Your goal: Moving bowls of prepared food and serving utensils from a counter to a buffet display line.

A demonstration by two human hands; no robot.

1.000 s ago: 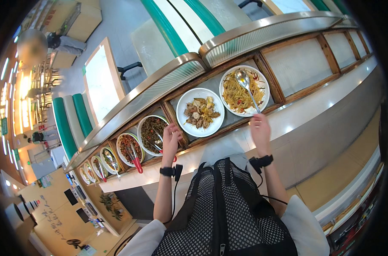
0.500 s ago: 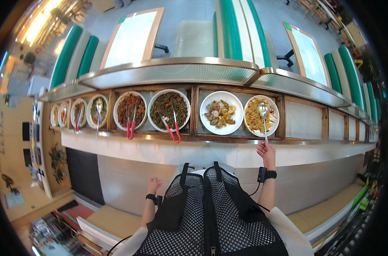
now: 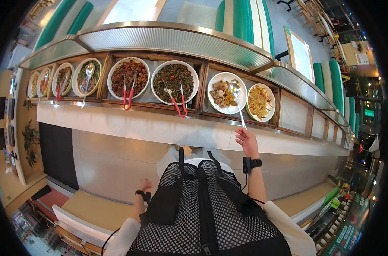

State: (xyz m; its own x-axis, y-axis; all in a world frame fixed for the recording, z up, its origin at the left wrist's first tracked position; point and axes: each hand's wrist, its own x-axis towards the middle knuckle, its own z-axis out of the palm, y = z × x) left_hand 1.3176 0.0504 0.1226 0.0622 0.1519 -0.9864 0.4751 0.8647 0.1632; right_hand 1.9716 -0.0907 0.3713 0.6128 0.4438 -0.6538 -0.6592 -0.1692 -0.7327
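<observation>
A metal serving spoon [image 3: 239,106] rests in the white bowl of chopped mixed food [image 3: 222,94], its handle sloping over the front rim toward me. At the handle's end is my right hand [image 3: 247,141], its fingers loosely parted and not wrapped round the spoon. Just right of that bowl stands a bowl of yellow shredded food [image 3: 260,102] with no spoon in it. My left hand [image 3: 145,185] hangs low beside my vest, away from the counter, fingers apart and holding nothing.
Left along the wooden-framed counter [image 3: 202,87] are a bowl of dark green chopped food [image 3: 170,79] and a reddish-brown one [image 3: 125,79], each with red-handled tongs. Further left stand several smaller bowls. A ribbed glass guard [image 3: 172,40] runs behind them.
The spoon has gone from the yellow shredded food to the bowl on its left. My right hand moved left with it and its fingers have loosened. The view has shifted.
</observation>
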